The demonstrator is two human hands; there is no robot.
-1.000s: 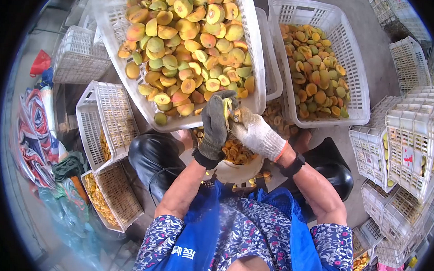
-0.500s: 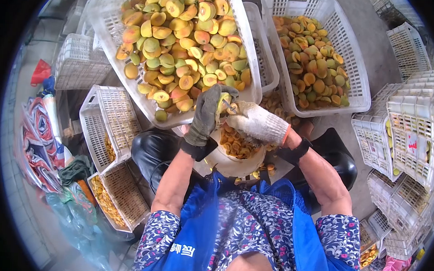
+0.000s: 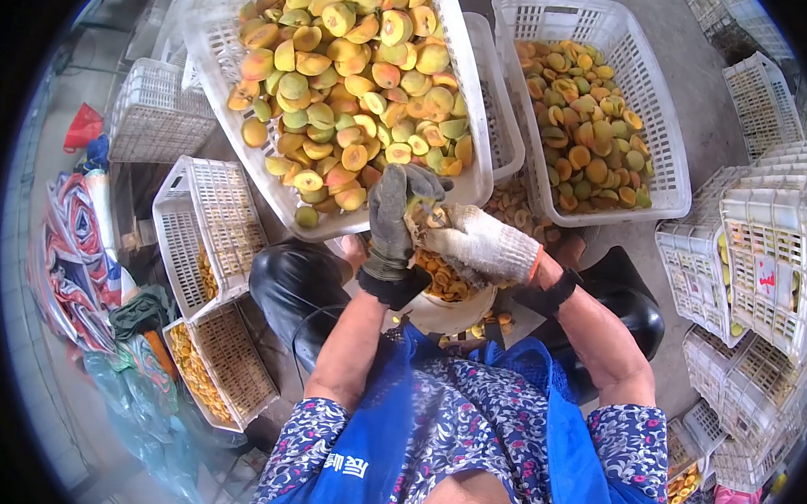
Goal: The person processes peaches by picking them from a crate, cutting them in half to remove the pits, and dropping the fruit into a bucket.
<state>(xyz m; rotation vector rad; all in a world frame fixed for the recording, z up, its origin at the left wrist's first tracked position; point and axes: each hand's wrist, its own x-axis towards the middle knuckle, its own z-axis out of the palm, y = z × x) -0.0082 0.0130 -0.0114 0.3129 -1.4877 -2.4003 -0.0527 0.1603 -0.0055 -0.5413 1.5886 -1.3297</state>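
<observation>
My left hand, in a dark grey glove, is closed around a halved apricot just in front of the big white crate. My right hand, in a white knit glove, presses its fingertips against the same fruit at the pit. Both hands hover over a white bowl of pitted pieces between my knees. The tilted crate straight ahead is heaped with yellow, green and orange apricot halves.
A second white crate of apricots stands at the right. Stacked white crates line the right side. Two low crates with fruit pieces lie at the left, beside cloth and plastic bags. Black boots flank the bowl.
Both hands stayed on the apricot in front of the crate, shifting slightly as the right fingers work at the pit. The view itself moved a little.
</observation>
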